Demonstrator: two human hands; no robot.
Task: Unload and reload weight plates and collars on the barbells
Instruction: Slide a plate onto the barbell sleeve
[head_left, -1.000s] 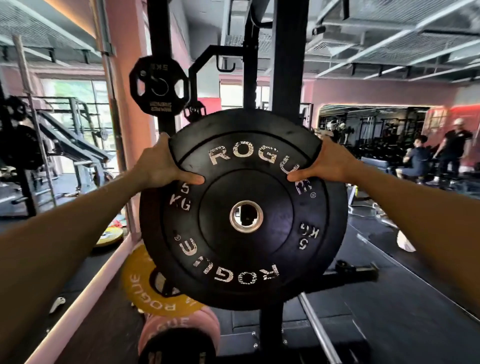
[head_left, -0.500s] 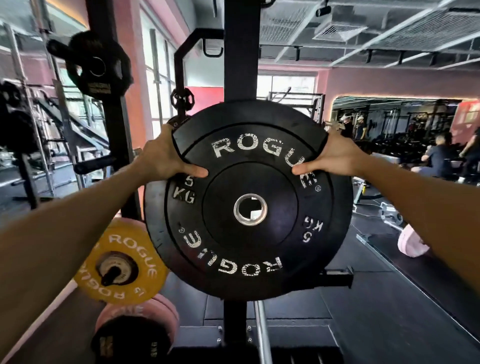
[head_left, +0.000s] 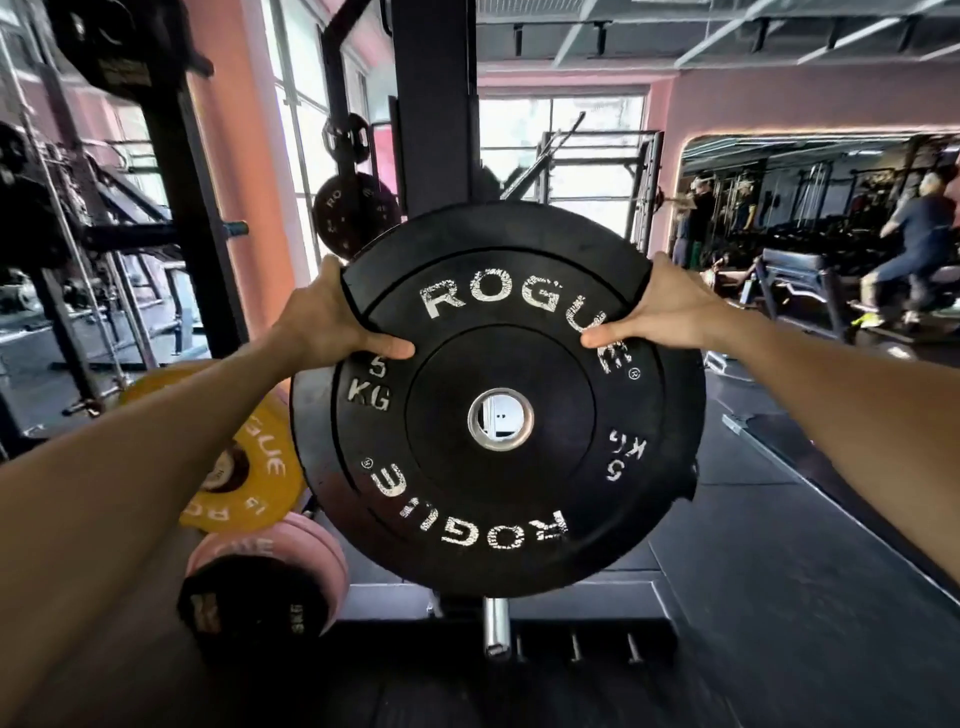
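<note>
The black rack upright (head_left: 434, 104) rises straight ahead of me, directly behind the plate I hold, with bright windows on both sides of it. Dark rubber floor (head_left: 779, 597) spreads to my right and forward, open as far as a bench (head_left: 800, 275) well off, where a person (head_left: 914, 234) sits; that side gives the most free room.

The black 5 kg plate (head_left: 498, 405) fills the middle of my view, upright and face-on to me, lifted off the floor, its white lettering ringing a steel-lined centre hole (head_left: 500, 419) through which I see light. Its left edge overlaps the stored plates; its right edge stands against bare floor.

My left hand (head_left: 332, 317) grips the upper left rim, thumb pressed flat on the face, fingers wrapped out of sight behind the edge. My right hand (head_left: 670, 312) grips the upper right rim the same way, thumb on the lettering, fingers hidden behind.

To the lower left, close by, a yellow plate (head_left: 249, 467) hangs on a storage peg, partly covered by my forearm and the black plate. Below it sits a pink plate (head_left: 311, 551) with a small black plate (head_left: 249, 613) in front of it.

Higher up, another black plate (head_left: 348, 213) hangs beside the upright, just above my plate's top left edge.

Beneath my plate's bottom edge a chrome bar end (head_left: 496, 626) pokes toward me, low, near the rack base.
</note>
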